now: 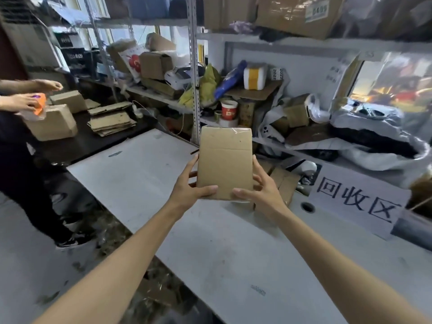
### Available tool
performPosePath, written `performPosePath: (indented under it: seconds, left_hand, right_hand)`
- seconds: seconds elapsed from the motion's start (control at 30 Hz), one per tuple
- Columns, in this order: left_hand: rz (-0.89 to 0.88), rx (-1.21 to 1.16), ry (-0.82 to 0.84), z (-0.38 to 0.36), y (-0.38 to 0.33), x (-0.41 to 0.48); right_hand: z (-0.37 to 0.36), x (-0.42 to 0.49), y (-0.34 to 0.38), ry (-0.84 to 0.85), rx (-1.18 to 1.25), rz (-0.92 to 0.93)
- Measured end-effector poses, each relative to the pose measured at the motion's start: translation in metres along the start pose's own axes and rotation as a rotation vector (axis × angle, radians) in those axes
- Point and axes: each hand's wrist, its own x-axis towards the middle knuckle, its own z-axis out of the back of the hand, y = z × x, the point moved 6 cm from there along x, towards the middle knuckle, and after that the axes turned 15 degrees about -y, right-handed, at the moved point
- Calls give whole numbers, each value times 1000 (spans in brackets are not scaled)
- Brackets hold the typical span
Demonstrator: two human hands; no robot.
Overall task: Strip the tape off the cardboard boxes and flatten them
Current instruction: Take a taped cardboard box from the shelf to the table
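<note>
I hold a small cardboard box upright in the air over the white table, its plain brown face toward me with no print that I can see. My left hand grips its lower left edge and my right hand its lower right edge, each with the thumb across the near face and the fingers curled round behind. A strip of clear tape shines along the box's top edge. To my right, a white paper sign lies on the table, with 回收区 written on it in large dark characters. Between the sign and the box lie flat cardboard pieces. On the top shelf a big carton carries a label with digits too blurred to read for certain. To the left another person's hands hold an orange object beside a stack of flattened cardboard on a dark table.
</note>
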Motion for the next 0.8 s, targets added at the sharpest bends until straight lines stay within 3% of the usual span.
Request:
performPosePath:
  seconds: [0.4,0.8]
  left_hand:
    - [-142,-138,232,-19,115,46]
    - [-239,-185,404,-38,183,-38]
  right_hand:
    - [-33,-18,-101,-355,-130,102]
    - [-22,-138,-158,-546,-204,129]
